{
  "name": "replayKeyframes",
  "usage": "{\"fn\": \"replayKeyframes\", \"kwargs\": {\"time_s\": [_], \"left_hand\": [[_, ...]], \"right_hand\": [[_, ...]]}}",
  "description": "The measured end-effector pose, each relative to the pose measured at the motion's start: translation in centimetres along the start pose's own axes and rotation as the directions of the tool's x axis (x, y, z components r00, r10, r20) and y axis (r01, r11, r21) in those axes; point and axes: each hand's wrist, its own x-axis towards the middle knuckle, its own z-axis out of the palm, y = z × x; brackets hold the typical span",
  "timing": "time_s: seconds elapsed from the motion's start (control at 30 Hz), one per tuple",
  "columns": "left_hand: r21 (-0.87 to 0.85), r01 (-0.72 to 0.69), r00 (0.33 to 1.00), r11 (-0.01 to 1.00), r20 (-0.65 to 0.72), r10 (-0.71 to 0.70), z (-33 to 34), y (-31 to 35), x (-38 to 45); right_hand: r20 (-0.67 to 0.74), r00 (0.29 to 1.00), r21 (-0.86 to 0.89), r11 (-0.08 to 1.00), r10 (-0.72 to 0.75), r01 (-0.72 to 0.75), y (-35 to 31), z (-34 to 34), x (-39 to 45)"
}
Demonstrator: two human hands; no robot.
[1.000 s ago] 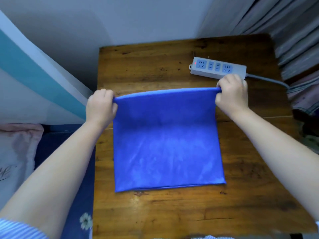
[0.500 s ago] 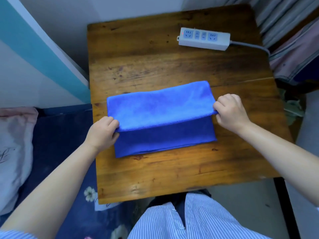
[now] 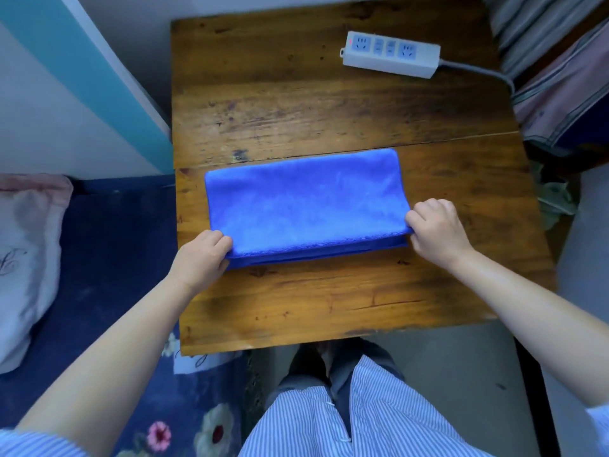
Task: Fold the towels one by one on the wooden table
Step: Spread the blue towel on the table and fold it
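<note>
A blue towel [image 3: 303, 202] lies folded over on itself across the middle of the wooden table [image 3: 296, 103], its fold at the far side and its free edges nearest me. My left hand [image 3: 201, 258] pinches the upper layer's near left corner. At the near right corner, my right hand [image 3: 436, 227] pinches the upper layer as well. The upper edge sits almost over the lower edge, with a thin strip of the lower layer showing beneath it.
A white power strip [image 3: 390, 54] with a grey cable lies at the table's far right. Striped fabric [image 3: 560, 77] hangs right of the table. A blue floral bed cover [image 3: 108, 291] and a pale pillow [image 3: 26, 258] are on the left.
Both hands have drawn the towel's far edge toward me over the lower half. The fold went from a flat spread sheet to a half-width band, the edges now nearly meeting.
</note>
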Motion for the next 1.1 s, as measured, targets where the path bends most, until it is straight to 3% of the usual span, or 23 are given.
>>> {"fn": "replayKeyframes", "kwargs": {"time_s": [0.23, 0.4, 0.53, 0.7, 0.8, 0.87, 0.93, 1.0, 1.1], "left_hand": [[0.050, 0.114, 0.990, 0.992, -0.092, -0.109, 1.3, 1.8, -1.2], [0.083, 0.242, 0.968, 0.967, 0.053, -0.247, 1.9, 3.1, -1.6], [0.209, 0.320, 0.908, 0.924, 0.211, -0.362, 1.6, 4.2, -1.4], [0.279, 0.319, 0.900, 0.906, 0.210, -0.382, 1.3, 5.3, -1.5], [0.179, 0.300, 0.950, 0.937, 0.037, -0.312, 1.3, 5.6, -1.0], [0.035, 0.334, 0.939, 0.942, -0.101, -0.329, 1.4, 6.1, 0.1], [-0.109, 0.395, 0.903, 0.912, -0.137, -0.408, 1.6, 7.2, 2.1], [-0.242, 0.465, 0.862, 0.852, -0.098, -0.498, 1.9, 8.7, 4.4], [-0.215, 0.525, 0.846, 0.824, 0.024, -0.533, 3.3, 10.4, 6.0]], "right_hand": [[0.004, 0.999, -0.057, 0.998, -0.034, 0.034, 0.5, 1.7, -1.5], [0.053, 0.999, -0.067, 0.998, -0.008, 0.011, 0.2, 3.1, -2.2], [0.110, 0.994, -0.083, 0.996, -0.019, 0.028, 0.4, 3.2, -2.1], [0.225, 0.974, -0.070, 0.997, -0.001, 0.017, 0.1, 2.6, -2.7], [0.173, 0.983, -0.019, 0.998, 0.054, -0.052, -0.5, 1.9, -2.4], [0.097, 0.993, 0.041, 0.996, 0.073, -0.078, -2.1, 1.4, -1.5], [0.047, 0.997, 0.093, 0.994, 0.060, -0.064, -4.9, 1.8, 0.1], [0.136, 0.990, 0.122, 0.991, 0.044, -0.061, -8.1, 2.7, 1.7], [0.381, 0.922, 0.129, 0.984, 0.064, -0.122, -11.1, 4.2, 2.8]]}}
